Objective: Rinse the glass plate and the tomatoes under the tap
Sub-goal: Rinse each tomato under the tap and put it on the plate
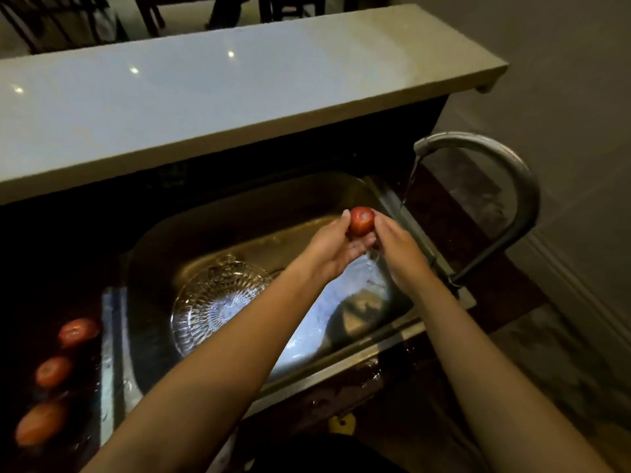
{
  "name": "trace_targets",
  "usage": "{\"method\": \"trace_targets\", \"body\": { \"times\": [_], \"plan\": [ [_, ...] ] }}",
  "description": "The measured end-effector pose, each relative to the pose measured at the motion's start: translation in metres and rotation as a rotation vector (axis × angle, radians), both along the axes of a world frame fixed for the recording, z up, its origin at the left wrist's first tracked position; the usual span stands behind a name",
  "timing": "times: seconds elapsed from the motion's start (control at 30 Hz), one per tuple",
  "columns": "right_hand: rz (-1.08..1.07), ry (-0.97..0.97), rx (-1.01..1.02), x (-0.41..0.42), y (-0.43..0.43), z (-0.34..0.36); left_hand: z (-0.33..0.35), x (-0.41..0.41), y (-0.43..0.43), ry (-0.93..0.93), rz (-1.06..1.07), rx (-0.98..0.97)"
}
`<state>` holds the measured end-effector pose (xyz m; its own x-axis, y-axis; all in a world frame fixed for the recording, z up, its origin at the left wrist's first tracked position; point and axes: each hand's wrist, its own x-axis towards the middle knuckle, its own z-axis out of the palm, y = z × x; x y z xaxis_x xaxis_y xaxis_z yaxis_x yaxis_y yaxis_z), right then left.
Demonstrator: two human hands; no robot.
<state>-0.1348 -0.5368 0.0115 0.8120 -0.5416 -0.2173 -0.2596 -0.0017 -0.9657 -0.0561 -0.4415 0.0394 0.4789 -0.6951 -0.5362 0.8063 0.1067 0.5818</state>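
Note:
A red tomato [361, 220] sits between my left hand [336, 249] and my right hand [397, 254] over the right part of the steel sink [246, 213]. Both hands cup it, fingers pressed on its sides. Water runs from the curved tap [505, 186] in a thin stream just right of the tomato. The patterned glass plate [218, 302] lies flat in the sink's left half, partly hidden by my left forearm. Three more tomatoes lie on the dark counter left of the sink: one [78, 332] farthest, one [53, 371] in the middle, one [40, 424] nearest.
A pale raised ledge [239, 97] runs behind the sink. The dark wet counter [341, 397] borders the sink in front and at the right, where the tap's base stands. Tiled floor shows at the far right.

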Motion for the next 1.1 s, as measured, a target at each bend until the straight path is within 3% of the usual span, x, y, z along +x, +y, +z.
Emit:
{"method": "trace_targets", "body": {
  "times": [0.13,0.27,0.4,0.93,1.1],
  "plan": [
    [-0.162,-0.05,0.231,0.01,-0.017,-0.013,-0.008,0.006,-0.038,0.078,0.009,-0.011],
    [-0.245,-0.083,0.305,0.013,-0.037,-0.018,-0.018,0.008,-0.063,0.093,0.006,-0.016],
    [-0.188,-0.079,0.29,0.009,-0.046,-0.022,-0.026,0.008,-0.071,0.083,-0.023,-0.018],
    [-0.293,-0.072,0.284,0.005,-0.046,-0.03,-0.04,0.002,-0.071,-0.007,-0.1,-0.029],
    [-0.305,-0.014,0.159,0.003,-0.042,-0.028,-0.04,-0.003,-0.076,-0.184,-0.156,0.027]
  ]
}}
